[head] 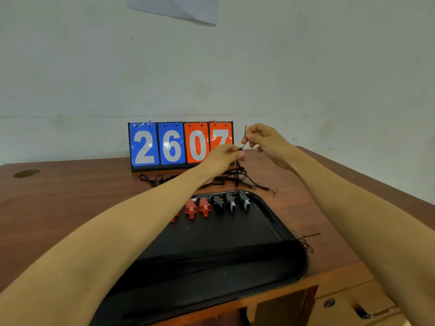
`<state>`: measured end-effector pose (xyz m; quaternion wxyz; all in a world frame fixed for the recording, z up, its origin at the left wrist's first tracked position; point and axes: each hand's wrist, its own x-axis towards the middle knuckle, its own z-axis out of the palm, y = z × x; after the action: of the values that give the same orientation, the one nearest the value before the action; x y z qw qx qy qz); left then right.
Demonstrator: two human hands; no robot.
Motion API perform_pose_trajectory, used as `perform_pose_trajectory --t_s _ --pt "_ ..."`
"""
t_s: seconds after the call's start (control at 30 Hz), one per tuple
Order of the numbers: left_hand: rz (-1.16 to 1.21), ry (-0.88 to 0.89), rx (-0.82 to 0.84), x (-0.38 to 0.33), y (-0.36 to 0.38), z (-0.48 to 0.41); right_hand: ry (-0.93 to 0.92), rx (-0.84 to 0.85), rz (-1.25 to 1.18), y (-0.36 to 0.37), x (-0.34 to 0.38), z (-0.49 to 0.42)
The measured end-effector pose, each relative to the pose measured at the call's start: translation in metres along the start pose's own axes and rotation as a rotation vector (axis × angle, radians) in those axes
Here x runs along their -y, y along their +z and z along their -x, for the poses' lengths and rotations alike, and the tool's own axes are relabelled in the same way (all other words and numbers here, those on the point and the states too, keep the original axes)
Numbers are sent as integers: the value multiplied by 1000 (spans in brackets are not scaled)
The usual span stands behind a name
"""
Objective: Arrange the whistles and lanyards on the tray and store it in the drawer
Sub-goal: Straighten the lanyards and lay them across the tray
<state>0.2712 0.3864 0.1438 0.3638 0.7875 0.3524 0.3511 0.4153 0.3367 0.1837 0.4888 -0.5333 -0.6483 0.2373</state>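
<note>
A black tray (pixel 270 234) lies on the wooden table, its near edge over the table's front. Along its far side stand red whistles (pixel 203 206) and black whistles (pixel 219 204) in a row; my left forearm hides part of the row. Behind the tray lies a tangle of black lanyards (pixel 237 178). Both hands are raised above that tangle. My left hand (pixel 226 156) and my right hand (pixel 261 137) each pinch the same thin black lanyard cord (pixel 244 137), which hangs down to the pile.
A flip scoreboard (pixel 180 145) reading 2607 stands at the back against the wall. A loose cord (pixel 308 242) lies off the tray's right edge, another (pixel 153 180) left of the pile. A drawer front with a keyhole (pixel 329 303) sits below right.
</note>
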Motion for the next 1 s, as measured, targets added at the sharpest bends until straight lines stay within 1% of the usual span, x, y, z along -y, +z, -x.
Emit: perform_pose_trajectory --t_s 0.1,0.17,0.23,0.33,0.37,0.43,0.53,0.6,0.67,0.73,0.83,0.9,1.0 --pt "-327 1 -59 7 -13 -5 2 -170 -16 -13 -3 -2" --pt "-396 -3 -121 12 -23 -5 -11 -213 143 -22 -8 0" --pt "-401 10 -175 15 -30 -5 -37 -160 397 -30 -16 5" --pt "-401 55 -240 14 -31 -7 -94 41 813 -33 -26 13" --pt "-421 70 -263 11 -30 -8 -104 78 895 -31 -28 14" --pt "-486 89 -290 4 -31 -9 -106 66 963 -30 -29 13" --pt "-610 108 -257 0 -42 -9 -71 -79 1014 -36 -30 10" --pt "-683 84 -250 1 -53 -9 -29 -226 961 -43 -30 10" --pt "-744 50 -283 4 -65 -6 8 -329 934 -50 -31 13" --pt "-809 28 -326 7 -76 -2 41 -370 974 -56 -32 16" --pt "-827 6 -375 9 -93 7 84 -413 929 -59 -31 25" --pt "-819 3 -401 8 -104 18 98 -391 894 -57 -27 32" --pt "-768 -25 -418 6 -119 44 107 -331 765 -54 -18 48"
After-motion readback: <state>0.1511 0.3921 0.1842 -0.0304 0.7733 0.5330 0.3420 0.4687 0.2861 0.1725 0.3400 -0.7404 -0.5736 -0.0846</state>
